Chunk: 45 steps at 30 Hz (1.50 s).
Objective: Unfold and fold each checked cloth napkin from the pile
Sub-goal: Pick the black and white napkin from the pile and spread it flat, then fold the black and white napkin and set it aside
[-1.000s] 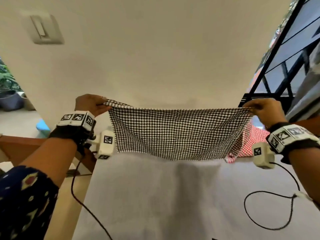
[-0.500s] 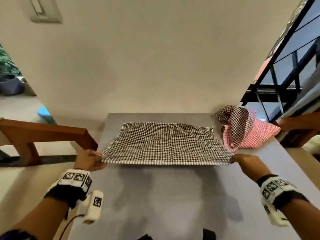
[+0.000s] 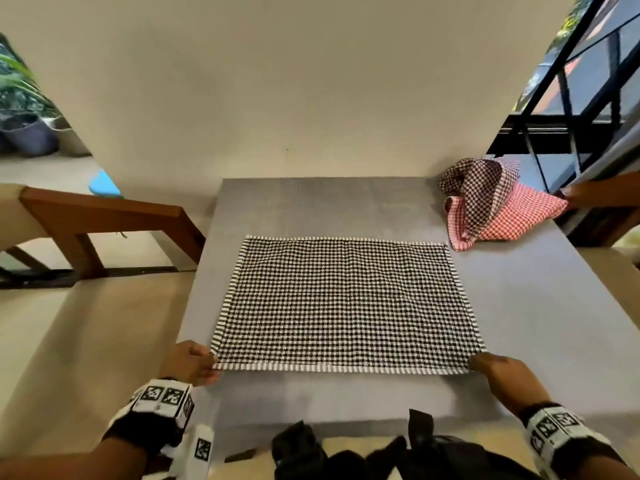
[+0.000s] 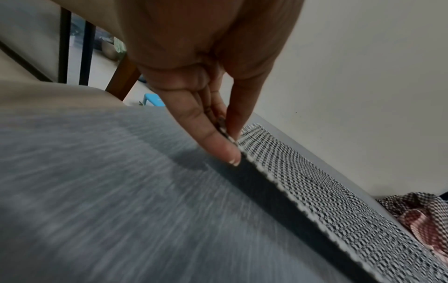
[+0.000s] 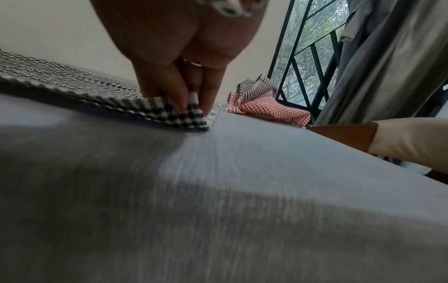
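Observation:
A black-and-white checked napkin [image 3: 346,303] lies spread flat on the grey table [image 3: 519,306]. My left hand [image 3: 194,362] pinches its near left corner between thumb and fingers, as the left wrist view shows at the corner [image 4: 230,137]. My right hand [image 3: 491,370] pinches the near right corner [image 5: 194,113], which is lifted slightly off the table. The pile [image 3: 495,206] of crumpled napkins, one dark checked and one red checked, sits at the table's far right corner.
A cream wall stands behind the table. A wooden chair frame [image 3: 104,220] is to the left, and a black window grille [image 3: 571,98] with a grey curtain [image 5: 387,57] to the right. Dark fabric [image 3: 363,452] lies at the near table edge.
Both hands brought the napkin down from held up in the air and laid it flat on the table, drawing it toward the near edge. Both still pinch its corners.

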Each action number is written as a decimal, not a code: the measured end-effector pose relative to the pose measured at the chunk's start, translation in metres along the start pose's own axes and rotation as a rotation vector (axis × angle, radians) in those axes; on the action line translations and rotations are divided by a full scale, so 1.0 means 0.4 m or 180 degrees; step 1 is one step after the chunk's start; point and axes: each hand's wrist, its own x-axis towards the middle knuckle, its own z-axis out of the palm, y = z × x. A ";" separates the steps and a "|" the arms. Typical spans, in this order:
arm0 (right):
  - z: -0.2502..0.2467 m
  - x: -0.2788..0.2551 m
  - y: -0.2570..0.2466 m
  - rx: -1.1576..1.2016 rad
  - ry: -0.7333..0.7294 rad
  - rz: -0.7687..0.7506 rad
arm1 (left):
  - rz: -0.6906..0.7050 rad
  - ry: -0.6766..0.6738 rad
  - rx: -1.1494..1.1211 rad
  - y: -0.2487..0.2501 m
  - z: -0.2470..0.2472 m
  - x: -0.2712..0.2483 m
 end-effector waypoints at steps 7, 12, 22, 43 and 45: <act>-0.028 0.061 -0.087 0.0826 0.0586 0.0591 | 0.1842 0.0861 0.2465 -0.074 -0.008 -0.008; -0.044 0.220 -0.444 0.0892 -0.0262 -0.0454 | 0.2414 -0.0074 0.3587 -0.037 0.097 0.011; 0.038 0.201 -0.238 0.0479 -0.0673 0.0317 | 0.1829 -0.0704 0.3950 -0.017 0.117 0.033; -0.053 0.425 -0.323 0.0348 -0.1206 0.0003 | 0.1830 -0.0991 0.4673 0.184 0.195 0.166; -0.053 0.397 -0.197 0.0424 -0.1136 0.0695 | 0.1841 -0.0997 0.4724 0.186 0.198 0.164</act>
